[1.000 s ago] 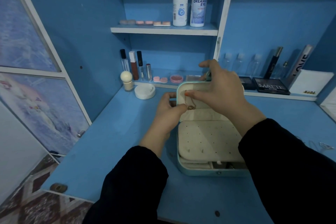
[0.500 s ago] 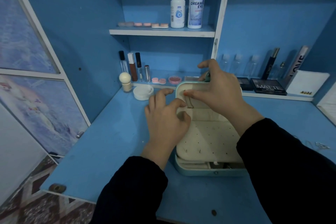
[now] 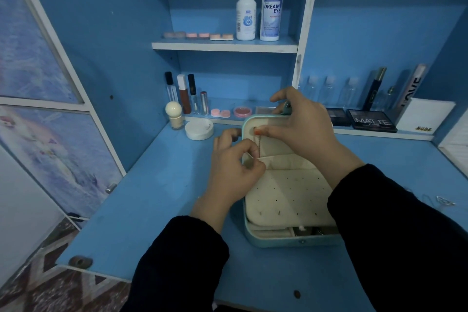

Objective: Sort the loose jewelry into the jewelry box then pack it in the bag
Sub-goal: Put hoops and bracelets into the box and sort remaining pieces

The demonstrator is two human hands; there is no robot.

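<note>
Where looped before — chain (image 3: 258, 145) taut.

left hand (image 3: 235, 168) pinches (chain (image 3: 258, 146)) | right hand (image 3: 305, 129) grips lid (image 3: 274, 144), forefinger extended

I see the blue surface (image 3: 152, 210) carrying the open jewelry box (image 3: 278, 242), a white round compact (image 3: 199, 129) and loose jewelry (image 3: 443, 201) far right.

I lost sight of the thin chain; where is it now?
Head view, centre: the chain hangs down the left side of the jewelry box lid, between a fingertip of the right hand above and the left hand pinching it at the pocket edge below.
</note>
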